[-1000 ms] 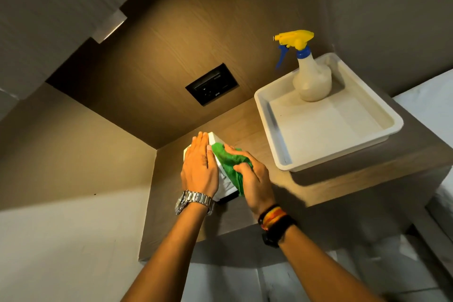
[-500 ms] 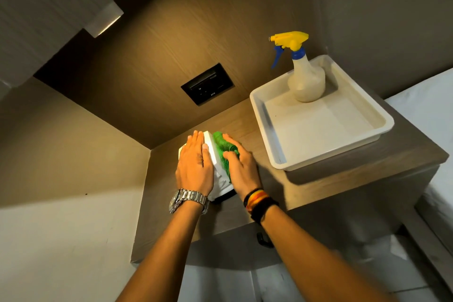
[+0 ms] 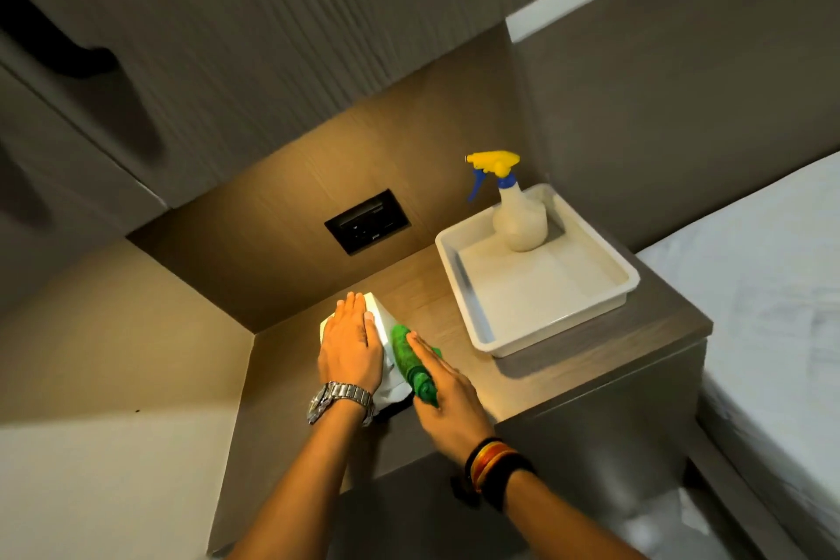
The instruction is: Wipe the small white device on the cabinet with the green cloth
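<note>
The small white device [image 3: 381, 323] stands at the left rear corner of the wooden cabinet top [image 3: 536, 377]. My left hand [image 3: 349, 346] lies flat on top of the device with fingers together, covering most of it. The green cloth [image 3: 409, 360] is bunched against the device's right side. My right hand [image 3: 447, 391] presses the cloth there with fingers stretched out along it. Only the device's upper right corner and lower right side show.
A white tray [image 3: 482, 332] sits on the right of the cabinet top, holding a spray bottle [image 3: 518, 214] with a yellow and blue trigger head. A dark socket panel [image 3: 367, 221] is in the back wall. A white bed [image 3: 772, 309] lies at the right.
My right hand has slid the green cloth down the device's right side toward me. My left hand stays on top. The view has pulled back and tilted.
</note>
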{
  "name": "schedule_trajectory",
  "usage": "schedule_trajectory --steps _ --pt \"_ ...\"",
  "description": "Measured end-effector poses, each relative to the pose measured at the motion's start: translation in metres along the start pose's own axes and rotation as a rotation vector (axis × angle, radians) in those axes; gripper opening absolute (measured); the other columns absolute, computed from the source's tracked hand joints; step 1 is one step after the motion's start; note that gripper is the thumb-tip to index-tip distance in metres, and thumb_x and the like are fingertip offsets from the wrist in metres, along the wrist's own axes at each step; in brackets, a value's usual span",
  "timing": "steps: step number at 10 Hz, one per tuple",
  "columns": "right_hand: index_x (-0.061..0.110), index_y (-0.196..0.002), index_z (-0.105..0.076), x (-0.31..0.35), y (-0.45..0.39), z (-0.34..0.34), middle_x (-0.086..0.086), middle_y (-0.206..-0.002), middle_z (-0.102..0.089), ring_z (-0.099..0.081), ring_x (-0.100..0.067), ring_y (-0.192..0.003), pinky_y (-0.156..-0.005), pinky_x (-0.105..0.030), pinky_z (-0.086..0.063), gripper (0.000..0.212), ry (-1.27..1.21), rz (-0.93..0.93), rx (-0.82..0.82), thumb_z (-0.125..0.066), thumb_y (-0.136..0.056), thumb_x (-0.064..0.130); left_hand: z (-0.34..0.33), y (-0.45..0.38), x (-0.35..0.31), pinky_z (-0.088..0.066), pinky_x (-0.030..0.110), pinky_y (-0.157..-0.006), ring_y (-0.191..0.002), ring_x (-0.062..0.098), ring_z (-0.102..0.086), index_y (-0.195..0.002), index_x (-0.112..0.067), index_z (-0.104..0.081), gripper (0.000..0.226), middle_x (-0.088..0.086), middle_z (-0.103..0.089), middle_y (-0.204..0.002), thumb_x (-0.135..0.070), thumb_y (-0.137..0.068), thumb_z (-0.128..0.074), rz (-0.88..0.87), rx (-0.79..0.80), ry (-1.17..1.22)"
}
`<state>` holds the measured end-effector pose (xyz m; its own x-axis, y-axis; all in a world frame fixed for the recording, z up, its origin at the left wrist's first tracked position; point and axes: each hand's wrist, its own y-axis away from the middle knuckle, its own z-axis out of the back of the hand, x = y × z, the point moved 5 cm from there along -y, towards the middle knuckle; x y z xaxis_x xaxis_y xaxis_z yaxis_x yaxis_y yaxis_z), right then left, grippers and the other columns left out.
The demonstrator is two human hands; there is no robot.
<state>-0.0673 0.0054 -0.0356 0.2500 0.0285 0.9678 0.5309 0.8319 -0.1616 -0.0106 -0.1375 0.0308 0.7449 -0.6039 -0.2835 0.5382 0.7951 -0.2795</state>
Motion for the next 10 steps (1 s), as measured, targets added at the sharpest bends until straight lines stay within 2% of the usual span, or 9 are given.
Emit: schedule_trajectory --steps 1,3,4,5,6,7,8,9,10 --pt "0.030 -0.157 -0.028 0.018 -0.004 0.034 0.004 -0.163 -0.035 -0.036 -0.013 -0.147 -0.121 -0.036 -0.034 0.078 0.104 0.079 -0.030 -0.055 -0.090 0.001 -0.001 -0.003 0.000 -0.016 0.034 -0.124 -0.152 0.020 -0.025 -0.154 -0.009 -0.036 0.050 0.007 -0.032 -0.162 -0.027 -0.107 -0.032 -0.019 0.043 -0.020" --pt "0.017 -0.159 -0.025 0.038 -0.079 0.129 -0.002 -0.166 -0.026 -0.020 -0.016 -0.154 -0.126 -0.033 -0.016 0.075 0.553 0.155 -0.141 -0.047 -0.091 -0.005 -0.005 -0.010 -0.019 -0.007 0.040 -0.126 -0.155 0.027 -0.013 -0.157 -0.008 -0.025 0.054 0.011 -0.020 -0.166 -0.028 -0.107 -0.026 -0.143 0.113 -0.219" --pt "0.008 -0.156 -0.027 0.003 -0.107 0.153 -0.010 -0.165 -0.028 -0.017 -0.025 -0.155 -0.126 -0.040 -0.018 0.068 0.923 -0.050 -0.028 -0.046 -0.091 -0.005 -0.027 -0.006 -0.063 0.001 0.038 -0.125 -0.156 0.027 -0.007 -0.158 -0.008 -0.020 0.056 0.012 -0.012 -0.168 -0.028 -0.107 -0.024 -0.280 0.120 -0.189" --pt "0.008 -0.157 -0.020 -0.043 -0.111 0.158 -0.010 -0.168 -0.017 -0.008 -0.028 -0.157 -0.125 -0.051 -0.016 0.070 1.058 -0.284 0.164 -0.051 -0.094 0.008 -0.067 -0.001 -0.103 0.008 0.038 -0.123 -0.156 0.026 0.003 -0.160 -0.009 -0.009 0.058 0.010 -0.002 -0.169 -0.029 -0.106 -0.021 -0.290 0.188 -0.152" --pt "0.013 -0.160 0.003 -0.077 -0.112 0.148 -0.009 -0.170 0.009 0.009 -0.030 -0.157 -0.122 -0.058 0.002 0.100 1.072 -0.467 0.356 -0.044 -0.089 0.066 -0.102 0.002 -0.113 0.009 0.039 -0.123 -0.156 0.027 0.006 -0.159 -0.007 -0.004 0.061 0.013 0.003 -0.168 -0.029 -0.106 -0.022 -0.235 0.270 -0.144" --pt "0.015 -0.159 0.012 -0.086 -0.118 0.143 -0.007 -0.169 0.019 0.016 -0.030 -0.156 -0.119 -0.062 0.008 0.112 1.139 -0.517 0.423 -0.017 -0.078 0.086 -0.116 0.001 -0.108 0.013 0.037 -0.121 -0.155 0.027 0.009 -0.159 -0.007 0.000 0.062 0.013 0.007 -0.168 -0.027 -0.106 -0.024 -0.199 0.306 -0.125" --pt "0.014 -0.159 0.010 -0.086 -0.117 0.142 -0.008 -0.169 0.018 0.016 -0.031 -0.155 -0.121 -0.062 0.008 0.099 1.109 -0.496 0.404 -0.023 -0.088 0.073 -0.102 0.005 -0.108 0.014 0.035 -0.120 -0.155 0.026 0.009 -0.159 -0.008 0.000 0.061 0.012 0.007 -0.168 -0.030 -0.107 -0.021 -0.202 0.238 -0.091" --pt "0.011 -0.158 -0.019 -0.049 -0.104 0.147 -0.012 -0.169 -0.012 -0.007 -0.032 -0.156 -0.122 -0.062 0.001 0.074 0.968 -0.427 0.272 -0.032 -0.098 0.052 -0.071 0.015 -0.111 0.014 0.036 -0.122 -0.156 0.025 0.008 -0.160 -0.009 -0.003 0.062 0.011 0.003 -0.169 -0.034 -0.107 -0.021 -0.239 0.176 -0.095" --pt "0.015 -0.139 -0.050 -0.005 -0.062 0.155 -0.011 -0.151 -0.048 -0.037 -0.032 -0.144 -0.122 -0.056 -0.013 0.047 0.710 -0.241 -0.003 -0.048 -0.098 0.037 -0.034 0.029 -0.117 0.011 0.039 -0.124 -0.156 0.025 0.006 -0.160 -0.012 -0.007 0.063 0.008 0.001 -0.169 -0.041 -0.106 -0.022 -0.303 0.093 -0.090"
